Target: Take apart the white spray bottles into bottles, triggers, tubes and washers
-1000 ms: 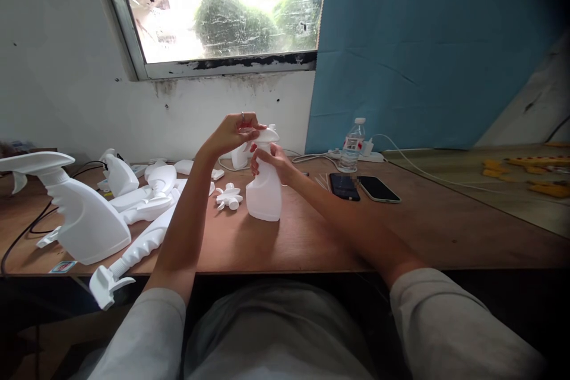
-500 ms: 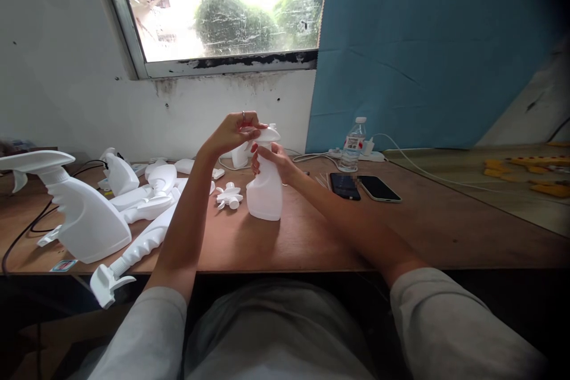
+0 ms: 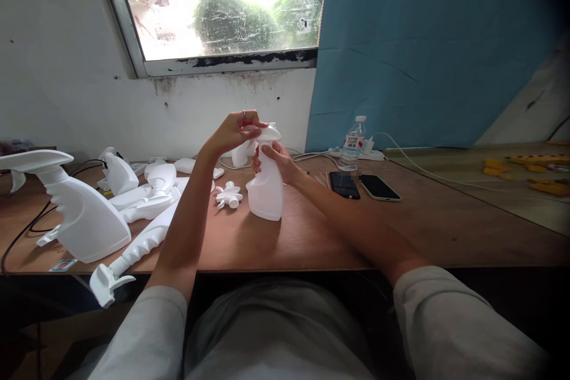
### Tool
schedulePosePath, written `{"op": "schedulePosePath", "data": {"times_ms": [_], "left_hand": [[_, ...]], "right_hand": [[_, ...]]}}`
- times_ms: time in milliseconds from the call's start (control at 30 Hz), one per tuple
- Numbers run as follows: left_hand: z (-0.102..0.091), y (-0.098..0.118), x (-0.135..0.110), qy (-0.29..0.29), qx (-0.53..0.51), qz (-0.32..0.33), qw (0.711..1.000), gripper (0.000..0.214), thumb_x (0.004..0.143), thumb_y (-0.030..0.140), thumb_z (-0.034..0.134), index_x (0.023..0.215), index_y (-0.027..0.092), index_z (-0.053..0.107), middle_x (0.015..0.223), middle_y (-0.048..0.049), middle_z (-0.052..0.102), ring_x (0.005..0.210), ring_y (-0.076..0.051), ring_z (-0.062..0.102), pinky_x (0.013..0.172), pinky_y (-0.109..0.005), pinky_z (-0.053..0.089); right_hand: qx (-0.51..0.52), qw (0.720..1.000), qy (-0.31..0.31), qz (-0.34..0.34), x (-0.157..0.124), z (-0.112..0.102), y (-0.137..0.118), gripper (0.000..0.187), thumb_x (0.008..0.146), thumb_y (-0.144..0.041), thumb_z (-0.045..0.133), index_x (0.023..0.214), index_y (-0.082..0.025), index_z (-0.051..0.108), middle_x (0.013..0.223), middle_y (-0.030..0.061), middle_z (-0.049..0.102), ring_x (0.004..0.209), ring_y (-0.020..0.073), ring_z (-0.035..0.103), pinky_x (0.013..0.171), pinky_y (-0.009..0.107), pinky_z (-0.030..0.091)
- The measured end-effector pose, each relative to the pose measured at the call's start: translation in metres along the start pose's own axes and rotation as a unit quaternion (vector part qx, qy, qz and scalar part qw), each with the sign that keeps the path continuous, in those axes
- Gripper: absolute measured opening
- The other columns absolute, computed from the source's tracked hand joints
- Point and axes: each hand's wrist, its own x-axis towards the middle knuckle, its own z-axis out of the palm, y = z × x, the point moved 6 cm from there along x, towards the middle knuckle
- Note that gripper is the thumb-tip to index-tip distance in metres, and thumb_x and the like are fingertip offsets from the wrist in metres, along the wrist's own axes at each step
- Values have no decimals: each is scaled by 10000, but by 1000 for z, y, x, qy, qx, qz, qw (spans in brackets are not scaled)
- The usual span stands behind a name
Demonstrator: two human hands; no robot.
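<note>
A white spray bottle (image 3: 266, 193) stands near the middle of the table, with its trigger sprayer head (image 3: 269, 133) on top. My left hand (image 3: 240, 129) is closed on the sprayer head, thumb and fingers gripping its back end. My right hand (image 3: 280, 161) wraps around the bottle's neck just below the head, the thumb across the front. Part of the trigger and the far fingers are hidden. Left of the bottle lies a small group of white sprayer parts (image 3: 229, 196) on the table.
Several white spray bottles (image 3: 162, 178) lie piled at the left; one large spray bottle (image 3: 89, 219) stands in front of them, and another (image 3: 145, 246) overhangs the table edge. On the right are two phones (image 3: 380, 187), a water bottle (image 3: 352, 145) and white cables (image 3: 418, 167).
Both hands keep their hold and hardly move. The right fingers shift slightly around the neck, and the bottle tilts a touch.
</note>
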Motion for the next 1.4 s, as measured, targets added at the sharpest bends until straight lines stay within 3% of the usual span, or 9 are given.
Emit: {"op": "schedulePosePath", "data": {"times_ms": [133,233,467,633,767,867,1100,1233,1400], "left_hand": [[2,1,-1,-18,9,4,1000,196,809,323,638,799,168,519,1025,-77,673,790,-144,658,706,-277,524],[2,8,-1,12,66,-5,998,189,796,320,639,791,164,533,1028,-76,684,843,-151,638,728,-265,512],[1,42,-6,124,265,-62,954,152,755,301,706,725,185,611,589,-12,528,717,-195,583,725,-333,492],[-8,41,-10,28,109,-19,993,307,910,420,513,809,191,692,841,-69,649,846,-195,637,743,-317,522],[-6,27,-11,-74,-2,13,997,231,846,340,596,1017,245,719,1271,-63,598,1176,-220,566,911,-325,502],[1,17,-9,-105,-23,24,994,299,832,338,624,1101,229,697,1290,-94,599,1198,-223,550,948,-342,481],[5,28,0,29,148,26,988,217,783,350,688,953,223,733,961,-46,670,872,-161,603,765,-285,477],[9,32,2,109,223,-5,969,221,744,371,715,879,196,698,727,-23,578,684,-150,536,649,-288,438],[12,21,5,166,257,-37,951,116,758,309,665,819,219,627,587,7,427,636,-177,500,670,-328,417]], "right_hand": [[55,997,-43,38,-4,3,2,364,804,-491,632,940,-173,520,692,-3,545,600,137,537,583,300,472],[49,998,-19,17,-2,-1,4,314,823,-456,638,898,-176,519,693,-6,535,598,132,539,577,291,463],[-57,995,63,-48,0,0,3,303,844,-467,643,831,-193,514,675,-17,546,556,112,529,520,258,424],[-29,999,1,-15,-2,8,-1,341,809,-483,668,849,-179,520,682,-4,549,583,129,538,545,281,431],[17,1000,-9,10,-1,-2,3,369,780,-488,684,874,-178,508,680,-10,535,591,134,540,567,292,443],[17,1000,-8,7,0,-7,6,358,794,-490,670,890,-181,517,692,-9,530,599,135,540,573,295,452],[-25,998,49,-38,-2,3,4,304,827,-468,662,849,-188,543,723,-5,542,608,117,529,572,279,451],[-91,989,97,-63,-4,8,1,313,851,-489,626,805,-200,517,705,-12,550,574,104,513,554,268,436],[-184,969,148,-75,-6,9,-1,327,863,-516,594,783,-209,513,655,-17,554,545,103,490,523,259,402]]}}
